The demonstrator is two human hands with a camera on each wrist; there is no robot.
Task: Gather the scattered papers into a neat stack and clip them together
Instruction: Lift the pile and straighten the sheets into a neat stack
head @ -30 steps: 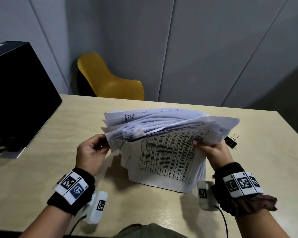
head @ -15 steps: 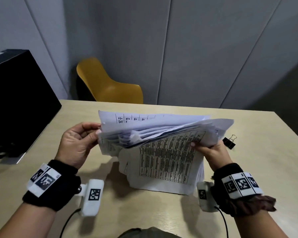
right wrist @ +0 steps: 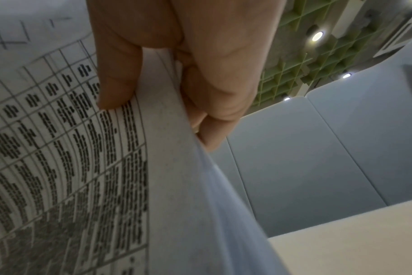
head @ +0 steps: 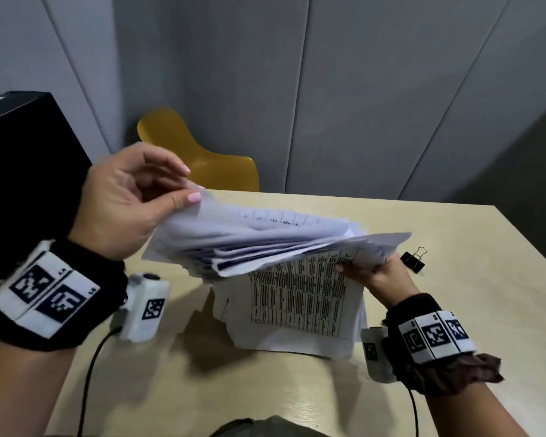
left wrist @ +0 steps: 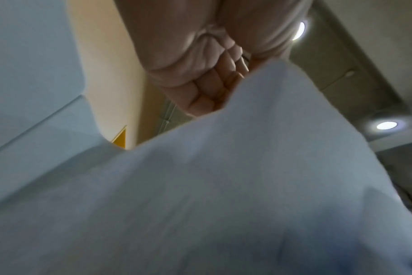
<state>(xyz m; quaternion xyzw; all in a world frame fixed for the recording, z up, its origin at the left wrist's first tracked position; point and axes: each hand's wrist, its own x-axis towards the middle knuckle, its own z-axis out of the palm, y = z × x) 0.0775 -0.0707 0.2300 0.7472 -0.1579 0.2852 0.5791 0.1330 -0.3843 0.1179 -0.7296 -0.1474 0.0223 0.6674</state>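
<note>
A loose bundle of white printed papers [head: 265,244] hangs above the table, fanned and uneven, with lower sheets [head: 300,307] drooping onto the tabletop. My left hand [head: 183,187] is raised at the bundle's left corner, thumb and fingers pinching the top sheets. My right hand [head: 364,269] grips the bundle's right edge, thumb on the printed table page. The wrist views show the same: left fingers [left wrist: 214,93] behind a sheet's corner [left wrist: 223,186], right fingers [right wrist: 120,74] clamped round the paper edge [right wrist: 167,148]. A black binder clip [head: 413,261] lies on the table just right of my right hand.
A light wooden table [head: 454,310] carries everything; its far edge runs behind the papers. A black monitor [head: 22,159] stands at the left edge. A yellow chair [head: 196,152] sits behind the table against grey wall panels.
My left hand rose from the bundle's left edge and now lifts the top sheets' corner higher, fanning the pile. My right hand and the binder clip stayed put.
</note>
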